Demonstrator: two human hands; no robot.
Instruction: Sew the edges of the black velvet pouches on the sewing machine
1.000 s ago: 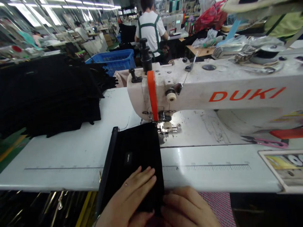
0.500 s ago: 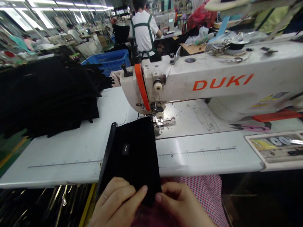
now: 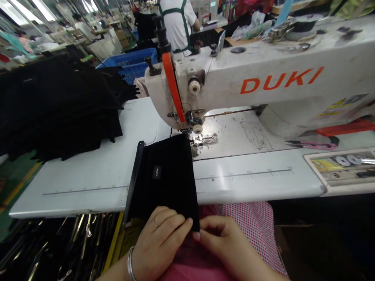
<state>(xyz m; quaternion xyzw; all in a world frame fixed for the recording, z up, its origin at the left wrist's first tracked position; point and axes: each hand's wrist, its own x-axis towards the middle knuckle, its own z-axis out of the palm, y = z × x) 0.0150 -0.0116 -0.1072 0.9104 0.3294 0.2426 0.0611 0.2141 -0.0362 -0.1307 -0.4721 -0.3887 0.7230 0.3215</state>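
Observation:
A black fabric panel (image 3: 172, 183) with a small woven label (image 3: 157, 172) and a zipper strip (image 3: 135, 179) along its left side lies over the table's front edge. Its far right corner reaches the presser foot of the sewing machine (image 3: 222, 84). My left hand (image 3: 164, 238) grips the panel's near edge, fingers folded over the cloth, thumb hidden. At the near right corner, my right hand (image 3: 219, 238) pinches the same edge between thumb and forefinger.
A tall stack of black fabric pieces (image 3: 58, 105) covers the table's left end. Pink-handled thread snips (image 3: 319, 144) lie right of the needle area. Below the table at left are many zippers (image 3: 79, 242). Behind the machine stand a blue crate (image 3: 129, 62) and a person in white (image 3: 177, 27).
My left hand has slid right along the near edge, closer to my right hand. The view has tipped downward, so the machine and table appear higher. The panel's corner stays at the presser foot.

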